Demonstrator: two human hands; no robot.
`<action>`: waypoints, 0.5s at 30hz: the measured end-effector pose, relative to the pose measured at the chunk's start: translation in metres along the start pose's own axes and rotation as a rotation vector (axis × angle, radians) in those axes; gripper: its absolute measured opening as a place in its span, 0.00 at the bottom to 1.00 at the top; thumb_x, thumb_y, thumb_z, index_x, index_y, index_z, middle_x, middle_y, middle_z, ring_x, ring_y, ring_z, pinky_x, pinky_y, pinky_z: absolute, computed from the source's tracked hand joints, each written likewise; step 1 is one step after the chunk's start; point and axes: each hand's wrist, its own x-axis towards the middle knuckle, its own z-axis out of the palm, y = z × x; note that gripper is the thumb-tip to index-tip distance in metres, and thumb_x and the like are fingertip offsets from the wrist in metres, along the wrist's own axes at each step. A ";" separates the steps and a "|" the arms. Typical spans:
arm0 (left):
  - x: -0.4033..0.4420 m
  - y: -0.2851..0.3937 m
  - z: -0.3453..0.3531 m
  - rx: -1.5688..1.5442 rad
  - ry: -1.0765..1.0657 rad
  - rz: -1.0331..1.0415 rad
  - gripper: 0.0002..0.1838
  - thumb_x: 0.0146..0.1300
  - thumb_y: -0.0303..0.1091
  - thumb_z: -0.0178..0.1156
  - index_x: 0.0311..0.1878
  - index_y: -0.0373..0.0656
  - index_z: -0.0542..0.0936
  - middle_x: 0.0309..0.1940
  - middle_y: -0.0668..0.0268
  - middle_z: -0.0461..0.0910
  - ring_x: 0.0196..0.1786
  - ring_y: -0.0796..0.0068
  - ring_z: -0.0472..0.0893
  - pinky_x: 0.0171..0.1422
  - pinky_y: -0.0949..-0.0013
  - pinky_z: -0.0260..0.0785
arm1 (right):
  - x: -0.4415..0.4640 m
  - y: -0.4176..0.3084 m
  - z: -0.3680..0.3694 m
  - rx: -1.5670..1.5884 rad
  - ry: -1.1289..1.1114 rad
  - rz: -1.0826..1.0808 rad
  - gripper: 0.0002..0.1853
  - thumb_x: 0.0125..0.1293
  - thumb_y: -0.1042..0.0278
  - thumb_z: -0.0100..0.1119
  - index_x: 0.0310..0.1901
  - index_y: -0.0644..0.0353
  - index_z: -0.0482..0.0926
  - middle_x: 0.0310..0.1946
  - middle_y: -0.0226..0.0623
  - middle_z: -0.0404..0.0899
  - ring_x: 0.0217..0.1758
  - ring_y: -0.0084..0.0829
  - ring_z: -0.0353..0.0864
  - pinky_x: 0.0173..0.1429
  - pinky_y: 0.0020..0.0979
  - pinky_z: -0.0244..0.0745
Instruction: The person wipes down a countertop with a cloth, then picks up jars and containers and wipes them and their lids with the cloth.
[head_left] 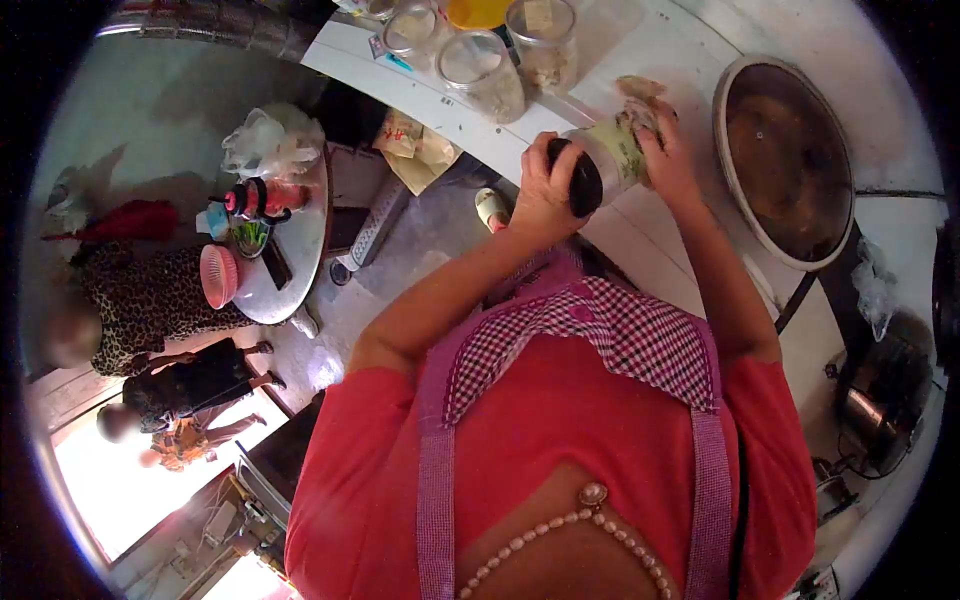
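Observation:
My left hand is wrapped round the dark end of a clear jar, which is tilted on its side over the edge of the white table. Pale green material with dark print shows at the jar's other end. My right hand grips that end, its fingers bent over crumpled, clear-looking wrapping; exactly what they pinch is partly hidden. A brownish piece lies on the table just beyond my right hand.
Several clear lidded jars, one a tall jar, stand on the white table. A large round metal-rimmed pan is at right. At left, a round table holds a pink basket and plastic bags. People are in the background.

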 end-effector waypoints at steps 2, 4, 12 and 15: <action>-0.003 -0.004 0.000 0.046 -0.036 0.139 0.48 0.28 0.28 0.74 0.60 0.52 0.66 0.61 0.48 0.55 0.61 0.40 0.60 0.65 0.47 0.60 | -0.002 -0.022 -0.002 -0.057 -0.118 -0.071 0.19 0.61 0.65 0.54 0.53 0.61 0.74 0.53 0.44 0.74 0.57 0.41 0.72 0.60 0.37 0.64; -0.009 -0.016 0.004 0.169 -0.059 0.302 0.36 0.38 0.30 0.67 0.56 0.65 0.71 0.60 0.53 0.58 0.61 0.42 0.61 0.63 0.46 0.62 | -0.004 -0.052 -0.004 -0.071 -0.233 -0.153 0.18 0.60 0.65 0.55 0.52 0.61 0.75 0.53 0.44 0.74 0.58 0.41 0.71 0.61 0.38 0.62; -0.024 -0.016 -0.005 0.387 -0.065 0.700 0.24 0.43 0.41 0.67 0.44 0.85 0.78 0.56 0.70 0.65 0.57 0.53 0.67 0.56 0.48 0.68 | -0.012 -0.013 -0.014 -0.201 -0.282 -0.109 0.25 0.62 0.56 0.55 0.55 0.64 0.72 0.53 0.47 0.74 0.59 0.45 0.71 0.62 0.38 0.62; -0.027 -0.013 0.003 0.347 -0.047 0.666 0.23 0.44 0.42 0.66 0.45 0.85 0.77 0.57 0.72 0.64 0.59 0.55 0.65 0.58 0.48 0.66 | -0.001 0.030 -0.009 0.016 -0.231 0.356 0.28 0.61 0.50 0.57 0.55 0.66 0.73 0.52 0.48 0.75 0.56 0.43 0.73 0.59 0.35 0.66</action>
